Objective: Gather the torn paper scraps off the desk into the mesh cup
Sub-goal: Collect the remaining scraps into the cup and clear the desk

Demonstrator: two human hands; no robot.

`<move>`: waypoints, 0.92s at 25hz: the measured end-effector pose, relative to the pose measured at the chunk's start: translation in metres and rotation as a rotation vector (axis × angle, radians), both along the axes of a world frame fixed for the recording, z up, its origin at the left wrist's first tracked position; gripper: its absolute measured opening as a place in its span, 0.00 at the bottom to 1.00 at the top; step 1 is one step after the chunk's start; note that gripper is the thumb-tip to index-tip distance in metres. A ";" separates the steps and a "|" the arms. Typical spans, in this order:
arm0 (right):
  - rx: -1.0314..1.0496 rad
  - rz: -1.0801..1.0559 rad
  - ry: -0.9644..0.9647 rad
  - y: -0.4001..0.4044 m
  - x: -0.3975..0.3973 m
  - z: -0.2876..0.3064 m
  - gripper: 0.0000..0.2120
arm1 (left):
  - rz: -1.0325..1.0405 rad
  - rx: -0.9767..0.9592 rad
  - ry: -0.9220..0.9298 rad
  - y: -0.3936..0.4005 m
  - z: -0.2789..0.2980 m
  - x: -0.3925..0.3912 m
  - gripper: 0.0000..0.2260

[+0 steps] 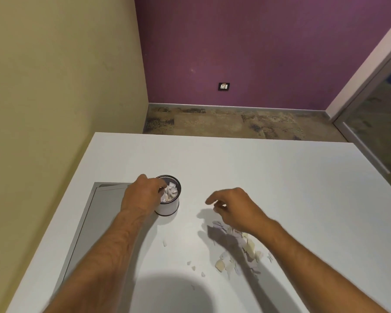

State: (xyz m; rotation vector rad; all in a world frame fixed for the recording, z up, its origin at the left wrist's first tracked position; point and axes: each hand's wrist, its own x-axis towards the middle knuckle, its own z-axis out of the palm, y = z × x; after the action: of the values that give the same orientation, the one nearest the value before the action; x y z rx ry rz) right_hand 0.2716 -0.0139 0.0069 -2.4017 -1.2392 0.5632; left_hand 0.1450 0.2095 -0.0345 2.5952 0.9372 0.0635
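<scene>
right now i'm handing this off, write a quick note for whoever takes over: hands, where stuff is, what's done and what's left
Left hand is over the mesh cup, fingers curled at its rim; whether it holds a scrap is unclear.
Right hand hovers loosely curled above the desk, nothing visible in it.
Done: the cup already holds some scraps.
Left: the main pile of scraps under the right wrist, plus a few stray bits nearer the person.

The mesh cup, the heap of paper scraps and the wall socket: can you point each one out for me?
mesh cup (170, 207): head view, on its pale outer wall below the rim.
heap of paper scraps (250, 246): head view, on a cream scrap in the middle of the heap.
wall socket (224, 86): head view, on its faceplate.
</scene>
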 end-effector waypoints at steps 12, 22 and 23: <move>-0.328 -0.254 -0.040 -0.134 -0.022 -0.075 0.28 | -0.576 -0.084 0.090 -0.138 -0.026 0.018 0.31; -0.276 -0.051 -0.239 -0.127 -0.048 -0.088 0.08 | -0.581 0.069 0.232 -0.183 -0.066 0.007 0.16; -0.245 -0.053 -0.245 -0.129 -0.050 -0.090 0.10 | -0.546 0.029 0.206 -0.182 -0.068 0.004 0.13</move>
State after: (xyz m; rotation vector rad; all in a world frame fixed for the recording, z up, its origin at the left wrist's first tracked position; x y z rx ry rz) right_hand 0.2217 -0.1425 -0.0834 -2.7687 -1.2607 0.4363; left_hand 0.1488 0.0274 -0.1024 2.8267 0.2595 -0.3426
